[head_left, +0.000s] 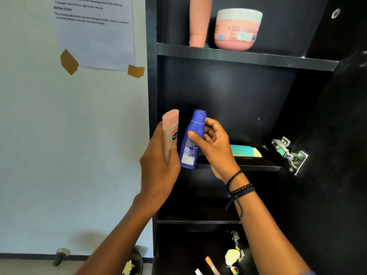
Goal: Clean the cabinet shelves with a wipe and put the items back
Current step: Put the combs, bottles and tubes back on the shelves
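Head view: our left grip (158,163) held a pale pink plastic lotion bottle (170,132), our right grip (216,147) a blue plastic bottle (191,139) with white label, both at the black cabinet's middle shelf (258,167).

The setting is appearing to be a room in a home, at a storage cabinet for personal-care goods. A black cabinet (228,96) with its door standing open is carrying toiletries: a pink jar (237,29) and a pink tube (198,22) are sitting on the upper shelf (248,57), and a comb (246,151) is lying on the middle one. A printed instruction sheet (95,32) is hanging taped to the pale wall (59,135) beside it, suggesting a staged recording.
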### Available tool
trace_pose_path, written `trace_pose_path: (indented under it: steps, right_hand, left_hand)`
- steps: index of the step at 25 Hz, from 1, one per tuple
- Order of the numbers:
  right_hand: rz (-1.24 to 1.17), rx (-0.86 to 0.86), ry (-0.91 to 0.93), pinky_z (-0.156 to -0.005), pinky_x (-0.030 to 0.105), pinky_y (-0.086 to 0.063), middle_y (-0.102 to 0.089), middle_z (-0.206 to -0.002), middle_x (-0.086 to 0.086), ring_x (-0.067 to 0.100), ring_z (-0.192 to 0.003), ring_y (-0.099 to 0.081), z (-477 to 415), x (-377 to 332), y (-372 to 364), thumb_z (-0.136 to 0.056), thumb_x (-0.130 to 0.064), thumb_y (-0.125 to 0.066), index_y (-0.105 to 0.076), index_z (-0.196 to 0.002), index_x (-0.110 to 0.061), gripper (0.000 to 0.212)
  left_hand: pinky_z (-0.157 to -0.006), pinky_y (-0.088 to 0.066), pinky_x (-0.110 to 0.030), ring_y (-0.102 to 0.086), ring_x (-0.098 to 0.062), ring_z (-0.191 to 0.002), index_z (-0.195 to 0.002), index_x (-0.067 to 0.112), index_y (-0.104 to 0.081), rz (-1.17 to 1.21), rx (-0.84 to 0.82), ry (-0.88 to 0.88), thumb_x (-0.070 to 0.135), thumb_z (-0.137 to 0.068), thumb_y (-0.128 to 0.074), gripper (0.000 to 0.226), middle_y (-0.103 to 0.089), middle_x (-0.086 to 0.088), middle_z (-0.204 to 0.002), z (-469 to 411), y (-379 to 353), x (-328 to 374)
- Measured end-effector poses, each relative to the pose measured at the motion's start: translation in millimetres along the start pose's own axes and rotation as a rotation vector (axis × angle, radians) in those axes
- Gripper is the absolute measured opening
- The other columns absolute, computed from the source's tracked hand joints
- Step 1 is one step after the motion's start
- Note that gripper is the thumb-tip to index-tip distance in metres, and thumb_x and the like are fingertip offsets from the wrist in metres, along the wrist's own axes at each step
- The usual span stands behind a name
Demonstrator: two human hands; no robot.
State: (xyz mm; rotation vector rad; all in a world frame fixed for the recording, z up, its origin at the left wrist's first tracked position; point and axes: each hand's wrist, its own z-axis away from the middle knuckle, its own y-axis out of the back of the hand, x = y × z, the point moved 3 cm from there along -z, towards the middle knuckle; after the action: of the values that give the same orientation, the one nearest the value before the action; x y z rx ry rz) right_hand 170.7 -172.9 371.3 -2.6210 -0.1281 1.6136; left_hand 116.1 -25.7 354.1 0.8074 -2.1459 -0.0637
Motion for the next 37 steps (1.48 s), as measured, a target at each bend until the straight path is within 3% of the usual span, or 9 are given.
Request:
trace_pose_path:
  steps: [3,7,12,16,19,23,26,32,37]
  right_hand:
    - [0.059,-0.067,0.027,-0.084,0.022,-0.054,-0.067,-0.114,-0.003,0.008,-0.100,-0.066,30.3,3.6,5.6,-0.076,-0.012,-0.077,-0.056,-0.118,-0.021,0.048]
    - [0.235,-0.175,-0.019,-0.083,0.015,-0.053,-0.066,-0.114,-0.016,0.004,-0.105,-0.064,85.1,41.9,8.4,-0.076,-0.020,-0.078,-0.056,-0.118,-0.033,0.050]
    - [0.405,-0.018,-0.230,-0.080,0.022,-0.058,-0.066,-0.104,-0.016,-0.002,-0.091,-0.064,96.8,111.3,15.6,-0.071,-0.015,-0.082,-0.057,-0.105,-0.033,0.046]
    - [0.550,0.115,-0.281,-0.065,0.003,-0.048,-0.067,-0.101,-0.004,-0.002,-0.080,-0.061,74.6,148.7,10.7,-0.072,-0.016,-0.081,-0.056,-0.108,-0.019,0.044]
    - [0.605,0.143,-0.256,-0.072,0.021,-0.054,-0.064,-0.093,-0.007,0.006,-0.081,-0.060,66.3,164.5,2.1,-0.076,-0.016,-0.076,-0.055,-0.105,-0.019,0.036]
    - [0.657,0.077,-0.225,-0.077,0.026,-0.053,-0.065,-0.102,0.001,0.012,-0.088,-0.060,63.8,180.3,-11.2,-0.079,-0.014,-0.073,-0.055,-0.108,-0.016,0.035]
    - [0.660,-0.008,-0.230,-0.079,0.024,-0.052,-0.062,-0.113,0.006,0.017,-0.097,-0.062,67.3,190.6,-16.4,-0.078,-0.011,-0.073,-0.054,-0.117,-0.015,0.044]
    - [0.635,-0.054,-0.298,-0.068,0.017,-0.048,-0.063,-0.115,0.006,0.010,-0.086,-0.062,73.5,198.8,-12.6,-0.077,-0.014,-0.074,-0.054,-0.123,-0.015,0.051]
    - [0.614,-0.034,-0.337,-0.070,0.017,-0.048,-0.058,-0.118,0.004,0.011,-0.090,-0.060,78.3,202.5,-8.0,-0.077,-0.017,-0.076,-0.049,-0.132,-0.016,0.061]
  left_hand:
    - [-0.064,-0.032,0.012,-0.056,0.011,-0.089,-0.130,0.038,-0.035,0.078,0.011,0.065,0.035,-0.084,-0.067,0.056,-0.050,0.026,-0.118,28.9,14.1,-4.0]
    - [-0.063,-0.035,0.010,-0.051,0.027,-0.094,-0.122,0.051,-0.034,0.112,-0.133,0.160,0.039,-0.086,-0.063,0.048,-0.048,0.040,-0.106,75.7,5.9,-30.4]
    - [-0.062,-0.043,0.001,-0.055,0.006,-0.082,-0.128,0.031,-0.035,-0.024,-0.301,0.291,0.030,-0.093,-0.056,0.041,-0.057,0.007,-0.120,114.1,-41.0,-85.7]
    - [-0.057,-0.039,-0.010,-0.052,-0.006,-0.072,-0.126,0.022,-0.033,-0.107,-0.332,0.332,0.011,-0.090,-0.058,0.046,-0.059,-0.004,-0.110,111.4,-78.3,-112.3]
    - [-0.055,-0.039,-0.014,-0.052,-0.007,-0.069,-0.125,0.016,-0.033,-0.152,-0.302,0.346,0.002,-0.088,-0.053,0.044,-0.060,-0.008,-0.104,102.0,-92.8,-126.2]
    - [-0.076,-0.052,-0.035,-0.065,-0.030,-0.095,-0.134,0.018,-0.027,-0.105,-0.271,0.469,0.010,-0.094,-0.050,0.048,-0.059,-0.014,-0.118,101.1,-102.2,-138.4]
    - [-0.080,-0.050,-0.031,-0.064,-0.028,-0.098,-0.142,0.020,-0.020,-0.090,-0.292,0.458,0.015,-0.097,-0.046,0.052,-0.057,-0.012,-0.125,104.3,-100.5,-140.7]
    - [-0.102,-0.046,-0.040,-0.054,-0.022,-0.119,-0.151,0.029,0.002,-0.033,-0.330,0.408,0.011,-0.096,-0.047,0.075,-0.037,-0.006,-0.147,113.2,-92.0,-125.3]
    - [-0.100,-0.047,-0.046,-0.052,-0.030,-0.123,-0.151,0.025,0.006,-0.035,-0.345,0.467,-0.002,-0.089,-0.049,0.087,-0.033,-0.012,-0.150,124.5,-89.9,-123.6]
